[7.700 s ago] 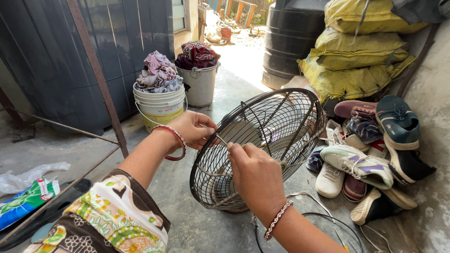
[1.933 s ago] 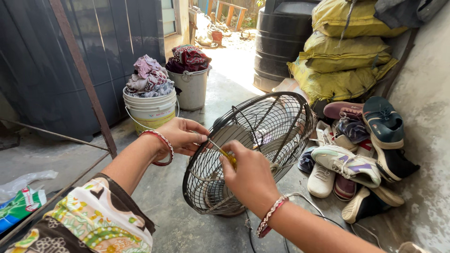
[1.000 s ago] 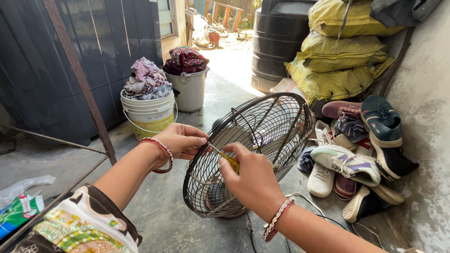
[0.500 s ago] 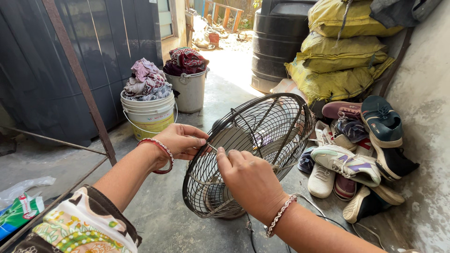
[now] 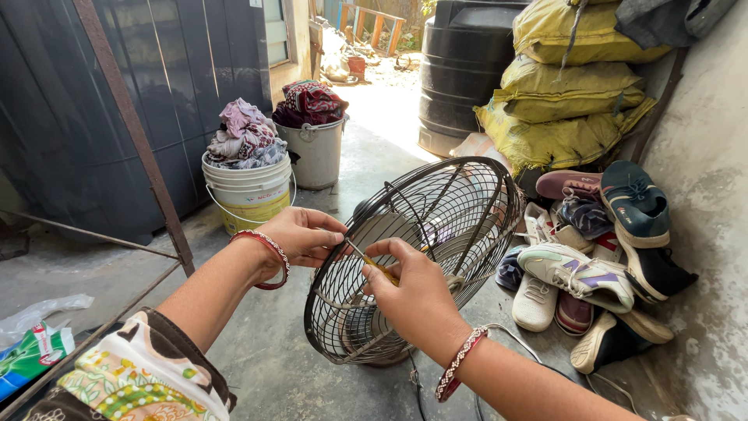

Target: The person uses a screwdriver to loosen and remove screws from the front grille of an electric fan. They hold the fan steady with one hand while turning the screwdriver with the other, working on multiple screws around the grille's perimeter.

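A dark wire fan cage stands tilted on the concrete floor in front of me. My left hand pinches the cage's rim at its left edge. My right hand holds a small yellow-handled screwdriver, whose metal tip points to the rim right by my left fingers. Both wrists wear red bangles. The fan's motor hub shows dimly behind the wires.
Two buckets stuffed with clothes stand at the back left by a dark metal gate. A pile of shoes lies against the right wall, with yellow sacks and a black tank behind. A cable trails on the floor.
My right hand has shifted slightly along the cage rim and the screwdriver tip now points at the rim beside my left fingers. The cage stays in place.
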